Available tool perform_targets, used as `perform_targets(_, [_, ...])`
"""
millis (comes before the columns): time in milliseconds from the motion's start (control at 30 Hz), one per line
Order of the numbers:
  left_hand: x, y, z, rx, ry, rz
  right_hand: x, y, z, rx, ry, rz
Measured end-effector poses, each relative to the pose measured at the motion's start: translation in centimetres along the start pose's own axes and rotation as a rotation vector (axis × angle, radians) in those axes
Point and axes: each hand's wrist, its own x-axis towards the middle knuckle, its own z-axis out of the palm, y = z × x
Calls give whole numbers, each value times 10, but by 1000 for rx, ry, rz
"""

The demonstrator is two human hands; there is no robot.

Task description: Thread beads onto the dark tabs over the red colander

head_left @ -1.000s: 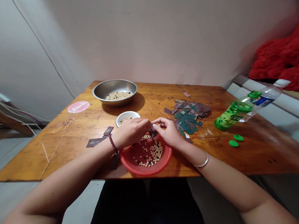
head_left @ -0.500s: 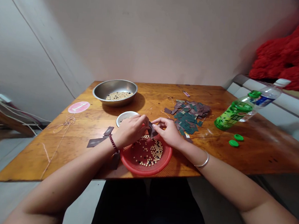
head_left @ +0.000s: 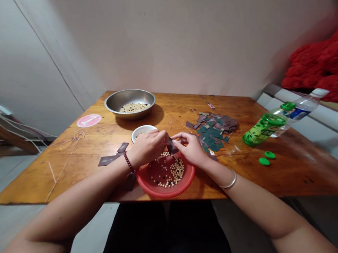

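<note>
Both hands meet above the far rim of a red plastic basket (head_left: 164, 195). Between them is a small dark brown pouch (head_left: 172, 147). My right hand (head_left: 191, 147) pinches its right side between thumb and fingers. My left hand (head_left: 150, 146) is closed at the pouch's left edge, its fingertips partly hidden behind the knuckles. Inside the basket lie many pale beads (head_left: 177, 171) with a few dark ones among them. Behind my left hand stands a white bowl (head_left: 137, 130), partly covered by that hand. Flat brown pouches (head_left: 108, 160) lie left of my left wrist.
A steel basin (head_left: 114, 108) of beads stands at the back left. Right of centre spreads a heap of brown and green pouches (head_left: 212, 135). Two bottles, one green (head_left: 263, 128), stand at the right near green caps (head_left: 264, 161). Loose string (head_left: 76, 138) and a pink disc (head_left: 89, 121) lie left.
The pouch between my hands has tilted slightly and shows more of its brown face. My left fingers have shifted a little; the basket and beads stay put.
</note>
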Motion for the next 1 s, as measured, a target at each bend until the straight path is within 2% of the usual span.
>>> perform_targets(367, [0,0,0,2,-24,50,0,1,0,-18,8,2])
perform_targets(500, [0,1,0,38,10,28,0,1,0,-3,0,6])
perform_targets(767, [0,0,0,-6,-43,31,0,-1,-1,-13,2,6])
perform_targets(1000, [0,0,1,-3,-33,10,0,0,0,3,10,9])
